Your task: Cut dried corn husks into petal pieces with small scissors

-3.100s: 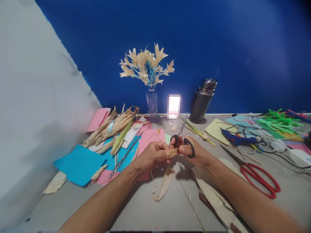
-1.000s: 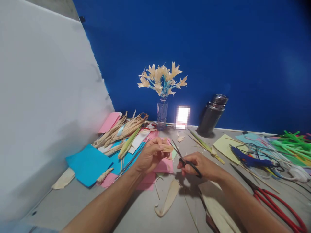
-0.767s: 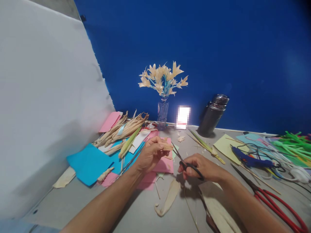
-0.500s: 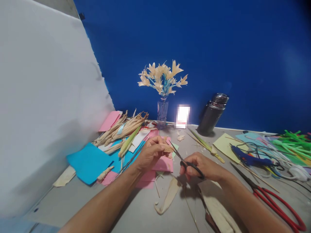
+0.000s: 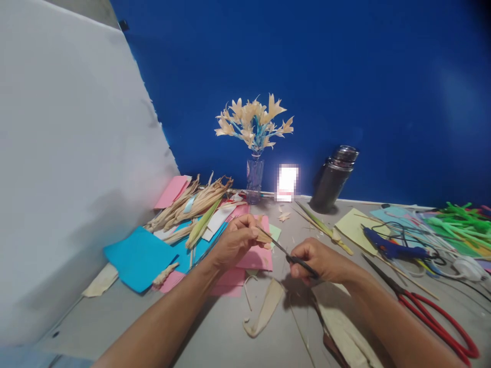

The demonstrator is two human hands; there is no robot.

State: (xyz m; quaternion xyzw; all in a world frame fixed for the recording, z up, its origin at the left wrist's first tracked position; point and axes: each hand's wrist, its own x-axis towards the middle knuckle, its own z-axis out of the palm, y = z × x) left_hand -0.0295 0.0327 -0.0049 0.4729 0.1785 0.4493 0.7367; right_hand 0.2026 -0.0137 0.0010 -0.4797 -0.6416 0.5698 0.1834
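Between the fingers of my left hand (image 5: 238, 239) is a small piece of dried corn husk (image 5: 264, 236), pale tan. My right hand (image 5: 320, 260) grips a pair of black-handled scissors (image 5: 282, 249), whose blades reach left across the husk piece. The blades look closed together against it; whether they cut through I cannot tell. Below my hands, a curled husk strip (image 5: 266, 309) lies on the grey table. Under my right forearm rests a larger pale husk (image 5: 343, 322), partly hidden by the arm.
Husk flowers (image 5: 255, 120) stand in a clear bottle (image 5: 254, 179) by the blue wall. A dark flask (image 5: 333, 179) is to the right. Red-handled scissors (image 5: 429, 312) and a blue glue gun (image 5: 395, 246) lie at right. Blue paper (image 5: 140, 258) and a dried husk bundle (image 5: 203, 199) are left.
The scissor blades have moved from open beside the husk piece to closed across it. My right hand's fingers have drawn together on the handles. My left hand stays nearly in place.
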